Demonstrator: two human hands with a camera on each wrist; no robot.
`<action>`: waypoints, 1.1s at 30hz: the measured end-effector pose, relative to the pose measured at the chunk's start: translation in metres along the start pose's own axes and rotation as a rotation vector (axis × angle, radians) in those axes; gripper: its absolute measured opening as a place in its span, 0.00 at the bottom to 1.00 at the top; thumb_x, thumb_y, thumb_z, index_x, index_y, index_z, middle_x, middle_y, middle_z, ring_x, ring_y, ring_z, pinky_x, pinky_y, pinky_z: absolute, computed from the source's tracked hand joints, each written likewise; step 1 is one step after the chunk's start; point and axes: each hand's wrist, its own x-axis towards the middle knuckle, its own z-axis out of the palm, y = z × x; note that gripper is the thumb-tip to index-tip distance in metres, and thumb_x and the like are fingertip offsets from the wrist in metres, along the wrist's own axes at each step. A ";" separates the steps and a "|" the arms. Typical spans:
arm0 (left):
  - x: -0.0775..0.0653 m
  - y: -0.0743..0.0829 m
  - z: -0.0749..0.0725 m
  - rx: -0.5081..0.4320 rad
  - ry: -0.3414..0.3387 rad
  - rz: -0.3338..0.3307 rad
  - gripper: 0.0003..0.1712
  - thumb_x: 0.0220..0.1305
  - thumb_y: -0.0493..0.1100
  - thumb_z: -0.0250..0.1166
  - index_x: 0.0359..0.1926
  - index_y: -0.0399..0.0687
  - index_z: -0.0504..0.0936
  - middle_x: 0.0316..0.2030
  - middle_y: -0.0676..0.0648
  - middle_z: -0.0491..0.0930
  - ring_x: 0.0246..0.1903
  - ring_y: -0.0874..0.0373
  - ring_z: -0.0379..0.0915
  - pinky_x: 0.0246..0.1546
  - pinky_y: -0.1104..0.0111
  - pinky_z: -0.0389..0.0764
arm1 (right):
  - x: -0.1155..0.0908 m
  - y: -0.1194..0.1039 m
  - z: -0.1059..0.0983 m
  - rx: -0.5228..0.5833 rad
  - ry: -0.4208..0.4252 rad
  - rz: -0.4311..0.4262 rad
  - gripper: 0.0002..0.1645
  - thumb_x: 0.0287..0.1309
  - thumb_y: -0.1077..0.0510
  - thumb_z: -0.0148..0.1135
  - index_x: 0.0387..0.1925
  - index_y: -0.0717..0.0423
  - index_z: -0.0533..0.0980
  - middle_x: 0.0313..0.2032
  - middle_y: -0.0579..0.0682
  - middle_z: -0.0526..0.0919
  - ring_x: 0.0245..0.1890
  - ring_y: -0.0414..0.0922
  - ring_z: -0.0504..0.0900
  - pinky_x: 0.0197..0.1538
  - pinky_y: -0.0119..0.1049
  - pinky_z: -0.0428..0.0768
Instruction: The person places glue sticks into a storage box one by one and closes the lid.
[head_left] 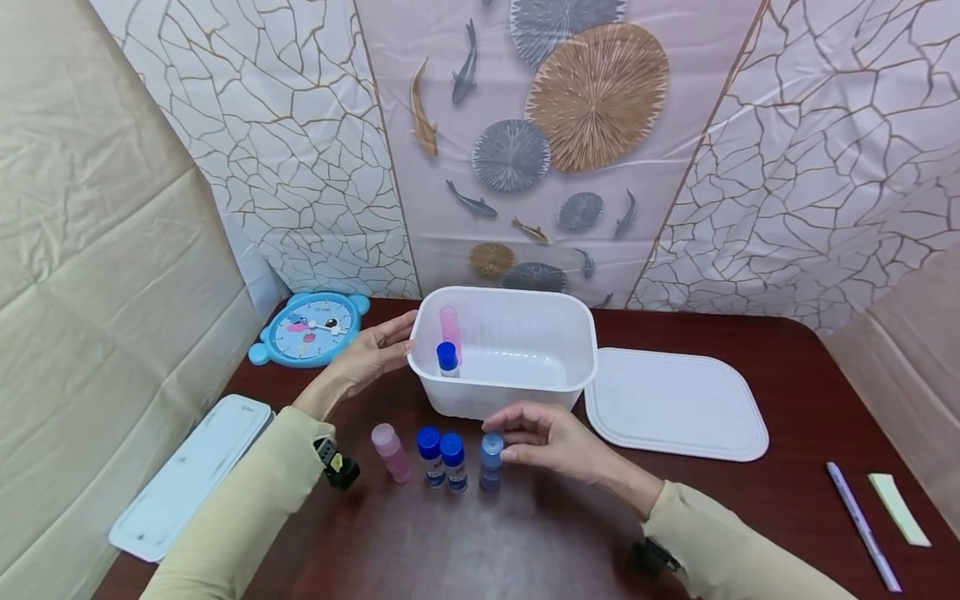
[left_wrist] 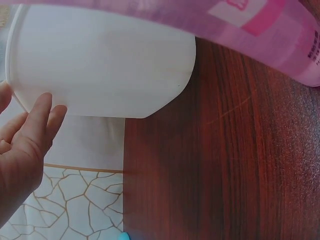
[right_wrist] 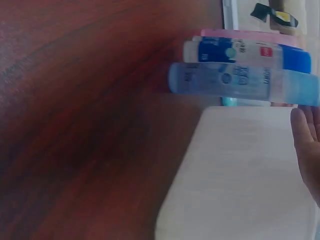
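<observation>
My left hand (head_left: 371, 354), fingers nearly straight, touches the left rim of a white plastic bin (head_left: 495, 402). Inside the bin stand a pink tube (head_left: 450, 325) and a blue-capped glue stick (head_left: 447, 358). In front of it, a translucent light-blue glue stick (head_left: 491, 467) stands upright on the table. My right hand (head_left: 558, 442) reaches over from the right, thumb and fingertips right at its cap, fingers loosely bent. Left of it, two blue-capped glue sticks (head_left: 453, 467) stand side by side, then a translucent pink glue stick (head_left: 392, 454), large across the left wrist view.
A flat white lid (head_left: 675, 404) lies right of the bin. A blue animal-shaped clock (head_left: 313, 329) sits at the back left, with a long white case (head_left: 191, 475) nearer. A purple pen (head_left: 862, 525) and pale sticky notes (head_left: 898, 508) lie at the right.
</observation>
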 end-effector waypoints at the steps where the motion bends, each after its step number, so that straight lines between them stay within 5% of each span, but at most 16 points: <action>1: 0.000 0.000 0.000 -0.002 0.001 0.000 0.36 0.67 0.35 0.55 0.73 0.45 0.51 0.71 0.42 0.53 0.69 0.47 0.53 0.60 0.61 0.69 | 0.000 0.003 0.000 -0.003 0.001 0.003 0.23 0.55 0.68 0.63 0.50 0.78 0.70 0.49 0.77 0.73 0.48 0.38 0.80 0.54 0.32 0.78; 21: -0.001 0.001 0.002 0.001 0.001 0.004 0.36 0.67 0.35 0.55 0.73 0.44 0.51 0.71 0.42 0.53 0.69 0.47 0.53 0.59 0.61 0.70 | 0.001 0.012 0.000 -0.121 0.032 0.052 0.18 0.54 0.66 0.64 0.47 0.72 0.75 0.41 0.65 0.80 0.40 0.37 0.79 0.47 0.29 0.81; 28: -0.001 0.000 0.001 0.002 0.003 0.003 0.37 0.67 0.35 0.55 0.73 0.44 0.51 0.71 0.42 0.53 0.69 0.47 0.53 0.59 0.61 0.69 | 0.001 -0.016 -0.008 -0.179 0.059 0.055 0.16 0.56 0.65 0.63 0.46 0.69 0.76 0.39 0.54 0.82 0.38 0.37 0.80 0.44 0.31 0.81; 33: -0.002 0.001 0.001 -0.009 0.006 0.002 0.36 0.68 0.34 0.54 0.72 0.43 0.51 0.71 0.41 0.53 0.69 0.47 0.52 0.60 0.60 0.68 | 0.010 -0.055 -0.024 -0.189 0.159 0.036 0.16 0.56 0.65 0.63 0.46 0.67 0.77 0.37 0.42 0.83 0.39 0.37 0.80 0.43 0.29 0.80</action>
